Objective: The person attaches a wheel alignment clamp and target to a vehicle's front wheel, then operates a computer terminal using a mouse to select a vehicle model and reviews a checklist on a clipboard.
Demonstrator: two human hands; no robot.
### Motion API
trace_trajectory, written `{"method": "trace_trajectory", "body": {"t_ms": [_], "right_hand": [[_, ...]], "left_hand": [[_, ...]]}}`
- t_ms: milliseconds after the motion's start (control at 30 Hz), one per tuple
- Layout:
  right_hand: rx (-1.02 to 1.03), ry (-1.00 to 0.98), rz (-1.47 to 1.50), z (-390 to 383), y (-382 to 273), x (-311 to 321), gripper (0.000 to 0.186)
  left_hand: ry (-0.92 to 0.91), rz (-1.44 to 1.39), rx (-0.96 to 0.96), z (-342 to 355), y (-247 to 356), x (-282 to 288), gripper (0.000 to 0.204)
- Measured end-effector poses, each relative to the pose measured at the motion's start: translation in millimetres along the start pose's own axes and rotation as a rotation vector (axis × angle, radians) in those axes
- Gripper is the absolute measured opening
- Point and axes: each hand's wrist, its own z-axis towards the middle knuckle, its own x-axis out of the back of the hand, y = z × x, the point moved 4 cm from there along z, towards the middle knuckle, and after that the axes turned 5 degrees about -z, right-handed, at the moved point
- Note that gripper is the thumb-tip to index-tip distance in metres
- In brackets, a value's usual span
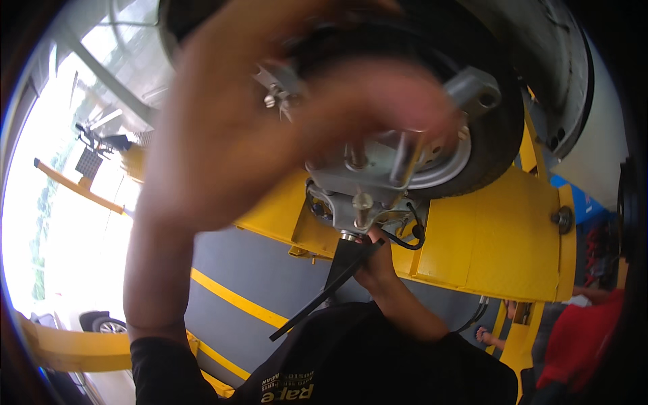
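Observation:
Blurred by motion, my left hand (256, 135) spans the upper middle, thumb and fingers spread apart, over a silver metal clamp device (344, 175) mounted at a black tyre (493, 142) with a silver rim (439, 172). The thumb overlaps a metal post; contact is unclear. Below the clamp, my right hand (374, 263) is closed at the lower silver shaft, partly behind a long black bar (324, 290); what its fingers grip is hidden. A black cable (415, 239) loops beside it.
Yellow lift platforms (486, 243) surround the wheel above a grey floor (243, 263) with yellow lines. A white car (101, 358) stands lower left. A person in red (580, 337) is at the right. The vehicle's body (580, 88) borders the upper right.

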Motion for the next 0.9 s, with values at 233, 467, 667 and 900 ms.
{"method": "trace_trajectory", "body": {"t_ms": [233,467,667,900], "right_hand": [[0.001,-0.16,-0.011,12,14,14,0.031],[0.107,-0.026,-0.079,-5,-9,-8,0.017],[0.064,-0.247,0.006,-7,-2,-6,0.023],[0.058,-0.066,-0.023,-4,2,0,0.022]], "left_hand": [[0.365,-0.15,0.611,3,-22,55,0.034],[-0.086,0.261,0.194,12,32,13,0.041],[0.0,0.367,-0.096,-5,-36,38,0.042],[-0.034,-0.015,0.267,0,-5,80,0.049]]}}
